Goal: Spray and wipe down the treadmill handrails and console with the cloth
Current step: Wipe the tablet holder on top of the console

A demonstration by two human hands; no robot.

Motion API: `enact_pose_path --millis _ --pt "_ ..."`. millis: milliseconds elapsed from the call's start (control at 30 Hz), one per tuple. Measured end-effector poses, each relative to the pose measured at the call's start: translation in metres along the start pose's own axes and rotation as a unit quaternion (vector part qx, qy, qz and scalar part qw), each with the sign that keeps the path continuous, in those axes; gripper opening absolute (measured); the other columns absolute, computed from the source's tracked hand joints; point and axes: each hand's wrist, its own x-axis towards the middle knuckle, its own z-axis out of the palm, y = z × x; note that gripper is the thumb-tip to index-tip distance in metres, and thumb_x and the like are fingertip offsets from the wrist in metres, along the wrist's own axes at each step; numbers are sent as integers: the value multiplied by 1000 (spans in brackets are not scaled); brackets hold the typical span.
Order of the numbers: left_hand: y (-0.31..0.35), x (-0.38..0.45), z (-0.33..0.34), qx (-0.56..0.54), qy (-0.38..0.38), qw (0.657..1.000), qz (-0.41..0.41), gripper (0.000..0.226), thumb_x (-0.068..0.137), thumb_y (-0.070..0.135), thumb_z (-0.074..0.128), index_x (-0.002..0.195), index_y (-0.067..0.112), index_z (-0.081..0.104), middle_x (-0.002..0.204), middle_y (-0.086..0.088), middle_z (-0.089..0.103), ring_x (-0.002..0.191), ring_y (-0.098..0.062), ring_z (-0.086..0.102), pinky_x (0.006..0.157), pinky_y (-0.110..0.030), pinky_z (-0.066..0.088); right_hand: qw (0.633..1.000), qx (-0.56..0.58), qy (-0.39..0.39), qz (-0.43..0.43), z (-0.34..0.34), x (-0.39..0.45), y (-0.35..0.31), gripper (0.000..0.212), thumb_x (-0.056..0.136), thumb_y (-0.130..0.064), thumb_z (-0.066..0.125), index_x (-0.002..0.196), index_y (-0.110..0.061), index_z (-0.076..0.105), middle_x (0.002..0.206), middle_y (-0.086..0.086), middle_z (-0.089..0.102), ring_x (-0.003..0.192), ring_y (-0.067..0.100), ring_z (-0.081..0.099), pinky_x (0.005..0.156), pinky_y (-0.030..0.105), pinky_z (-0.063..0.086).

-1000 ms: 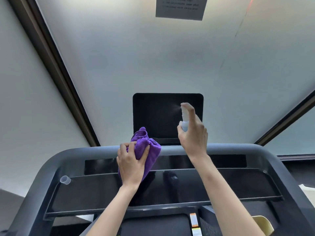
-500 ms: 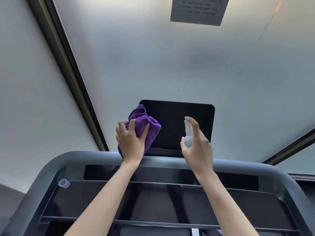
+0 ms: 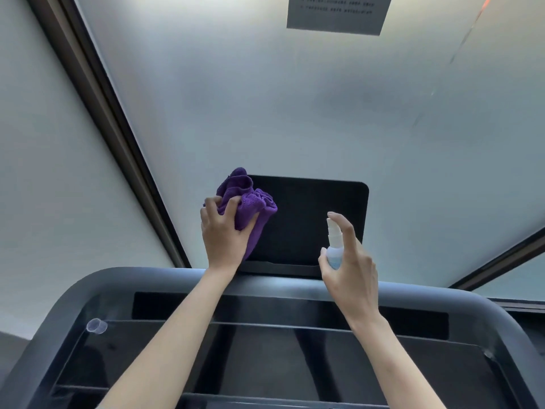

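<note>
A bunched purple cloth (image 3: 246, 206) is gripped in the left hand (image 3: 222, 234), with the fingers curled over its folds, and is pressed against the upper left corner of the dark console screen (image 3: 309, 222). A small white spray bottle (image 3: 334, 246) is held in the right hand (image 3: 351, 267), the fingers wrapped round its body and the index finger arched over the nozzle; it is poised in front of the lower right part of the screen, nozzle pointed at the glass. Below the screen, the grey curved frame (image 3: 295, 286) of the treadmill is seen, sweeping out to either side as the handrails, and below that a glossy black console tray (image 3: 265, 358). A small clear cap (image 3: 96, 326) is seen lying at the far left of that tray, well apart from the screen. Above the screen, a pale wall is seen with a printed notice (image 3: 337, 13) fixed high up. The task is judged to be at an early stage: the screen is being sprayed and wiped, while no wiping of the tray or the handrails is shown, so those are presumed left to do.
</note>
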Motion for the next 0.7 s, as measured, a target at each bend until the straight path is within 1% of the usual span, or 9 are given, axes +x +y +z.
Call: enact_pose_path --millis 100,167,267,367,400,500,567,633,700 --pt "21 14 9 12 39 998 51 39 82 49 67 107 20 63 109 -13 52 96 -30 51 76 -41 49 1000 0 10 -6 -3 1 -1 70 82 -5 66 134 -39 33 99 -7 62 57 15 49 53 24 40" --pt "34 15 22 55 19 997 55 41 80 51 70 109 23 64 115 -13 55 100 -34 52 77 -45 45 1000 -2 12 -3 -5 3 -2 71 82 -6 66 134 -39 32 97 -6 62 58 17 50 52 26 41" --pt "37 5 35 93 -12 995 22 50 75 52 74 115 23 65 121 -17 56 104 -40 53 80 -50 43 1000 -2 12 4 -6 2 -3 71 82 -6 66 134 -40 32 89 -9 55 56 17 48 52 27 40" --pt "22 7 31 92 -10 994 64 46 77 39 77 115 19 63 117 -19 57 96 -40 55 75 -50 48 1000 -2 8 13 -7 -2 -2 72 82 -4 65 134 -41 31 87 -10 54 55 16 48 51 27 41" --pt "17 5 27 80 -7 995 61 44 77 35 77 114 16 64 115 -19 58 95 -41 55 74 -50 49 1000 -1 8 16 -7 -5 -1 71 82 -4 64 133 -41 31 87 -10 55 54 15 47 50 27 41" --pt "5 -17 14 31 42 998 -42 40 80 35 73 111 11 66 110 -19 58 90 -40 56 73 -50 52 1000 5 11 19 -10 -11 3 70 82 -4 64 133 -40 32 101 -12 61 53 11 46 51 26 41" --pt "2 -30 9 22 81 994 -68 39 82 41 68 109 13 64 108 -17 57 88 -37 55 73 -47 51 1000 2 10 20 -10 -13 5 70 82 -4 64 133 -41 32 109 -10 63 51 13 47 51 27 44" --pt "7 -33 13 24 77 996 -26 39 82 44 68 110 18 61 112 -13 54 94 -32 51 77 -43 47 1000 -3 1 21 -9 -12 7 71 82 -4 63 133 -41 30 102 -8 62 51 14 46 50 27 42" --pt "19 -31 24 49 24 997 47 44 78 44 74 113 23 58 117 -11 53 101 -28 46 80 -40 42 1000 -6 -2 22 -6 -10 6 71 82 -4 64 133 -41 30 89 -9 58 50 14 46 47 23 38"
